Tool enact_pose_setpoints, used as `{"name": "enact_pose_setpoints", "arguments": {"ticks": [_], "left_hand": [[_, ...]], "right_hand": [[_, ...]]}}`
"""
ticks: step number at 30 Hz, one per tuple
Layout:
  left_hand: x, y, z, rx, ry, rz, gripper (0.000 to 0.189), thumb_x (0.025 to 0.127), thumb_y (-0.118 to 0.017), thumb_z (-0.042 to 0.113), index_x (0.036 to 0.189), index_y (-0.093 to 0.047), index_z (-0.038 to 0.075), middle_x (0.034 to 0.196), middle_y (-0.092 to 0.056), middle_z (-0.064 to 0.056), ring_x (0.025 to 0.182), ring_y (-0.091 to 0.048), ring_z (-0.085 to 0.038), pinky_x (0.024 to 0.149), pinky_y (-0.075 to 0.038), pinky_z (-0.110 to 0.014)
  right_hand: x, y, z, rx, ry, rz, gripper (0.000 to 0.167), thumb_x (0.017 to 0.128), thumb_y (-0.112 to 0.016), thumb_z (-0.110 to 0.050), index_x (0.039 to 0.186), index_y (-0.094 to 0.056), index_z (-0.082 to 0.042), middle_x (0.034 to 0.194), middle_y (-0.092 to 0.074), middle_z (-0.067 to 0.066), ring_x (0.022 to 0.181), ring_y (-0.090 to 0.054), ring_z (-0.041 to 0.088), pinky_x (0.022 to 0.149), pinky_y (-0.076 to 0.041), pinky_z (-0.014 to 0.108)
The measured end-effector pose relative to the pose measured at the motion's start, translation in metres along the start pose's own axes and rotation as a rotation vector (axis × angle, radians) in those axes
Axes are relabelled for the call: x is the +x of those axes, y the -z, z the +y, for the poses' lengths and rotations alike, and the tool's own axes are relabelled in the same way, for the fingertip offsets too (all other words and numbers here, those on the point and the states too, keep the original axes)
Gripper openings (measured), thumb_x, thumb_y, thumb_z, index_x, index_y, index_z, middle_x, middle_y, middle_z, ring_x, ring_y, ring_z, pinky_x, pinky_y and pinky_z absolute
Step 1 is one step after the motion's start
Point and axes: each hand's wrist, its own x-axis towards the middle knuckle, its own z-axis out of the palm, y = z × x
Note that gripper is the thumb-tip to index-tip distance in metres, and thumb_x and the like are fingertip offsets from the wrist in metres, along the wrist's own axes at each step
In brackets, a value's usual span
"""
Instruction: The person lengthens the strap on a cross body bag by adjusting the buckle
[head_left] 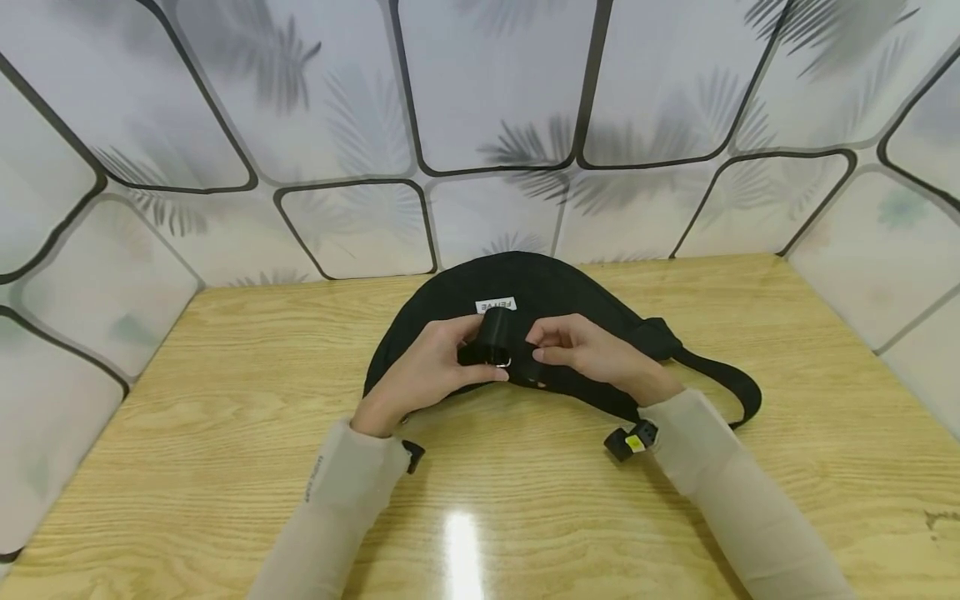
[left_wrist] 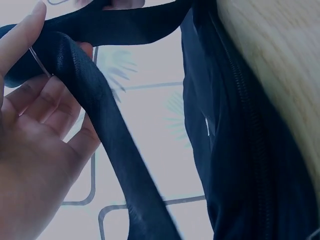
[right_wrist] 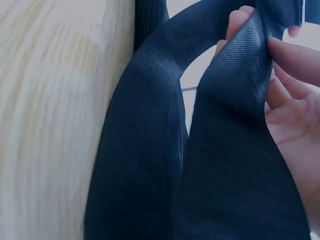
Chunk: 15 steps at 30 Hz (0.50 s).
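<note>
A black crescent-shaped bag (head_left: 517, 275) lies on the table with a white label (head_left: 496, 305) on its side. Over its middle, my left hand (head_left: 427, 365) grips the black webbing strap (left_wrist: 125, 145) between thumb and fingers, where a thin metal ring or slider (left_wrist: 40, 61) shows. To its right, my right hand (head_left: 592, 354) pinches another stretch of the strap (right_wrist: 235, 115) between thumb and fingertips. In the left wrist view the strap runs across toward the other hand. A zipper (left_wrist: 240, 85) follows the bag's edge.
The wooden table (head_left: 247, 358) spreads around the bag, and patterned panels (head_left: 495, 100) rise behind it and at both sides. A strap loop (head_left: 738, 387) curves out from the bag's right end, near the right sleeve (head_left: 720, 458).
</note>
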Motion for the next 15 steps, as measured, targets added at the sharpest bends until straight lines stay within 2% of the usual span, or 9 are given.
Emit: {"name": "enact_pose_setpoints", "arguments": {"ticks": [9,15], "left_hand": [[0.001,-0.013,-0.001,-0.071,0.035,-0.026,0.033,0.087,-0.082,0.007,0.116,-0.068,0.001,0.11,-0.071,-0.006,0.095,-0.069,-0.014,0.085,-0.055,-0.032],[0.001,-0.014,-0.001,-0.056,0.042,-0.039,0.037,0.086,-0.082,0.005,0.119,-0.067,0.0,0.111,-0.071,-0.007,0.097,-0.069,-0.015,0.085,-0.055,-0.032]], "right_hand": [[0.001,-0.01,-0.013,0.054,0.035,0.051,0.01,0.1,-0.05,0.012,0.099,-0.059,0.009,0.087,-0.069,0.006,0.08,-0.062,0.014,0.077,-0.052,0.028],[0.0,-0.015,-0.014,0.105,0.015,0.11,0.009,0.099,-0.049,0.014,0.099,-0.056,0.008,0.087,-0.071,0.006,0.08,-0.064,0.014,0.078,-0.053,0.027]]}}
